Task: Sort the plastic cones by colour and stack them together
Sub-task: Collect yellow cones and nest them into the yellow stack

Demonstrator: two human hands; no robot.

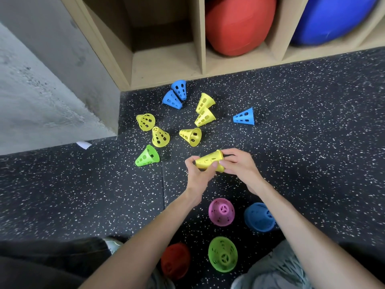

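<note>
Both hands grip a yellow cone stack (210, 162) above the speckled floor (312, 142).
Left hand (199, 174) pinches its narrow end, right hand (239, 166) its wide rim; loose yellow, blue and green cones lie beyond.

I note loose cones (160, 137) scattered on the floor (312, 163) before the shelf unit (200, 38); four upright stacks (221, 212) stand nearer me, between my forearms.

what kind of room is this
Probably a gym or play room: speckled rubber floor, wooden cubby shelf holding a red ball and a blue ball, and perforated training cones such as the yellow cone held in both hands.
</note>
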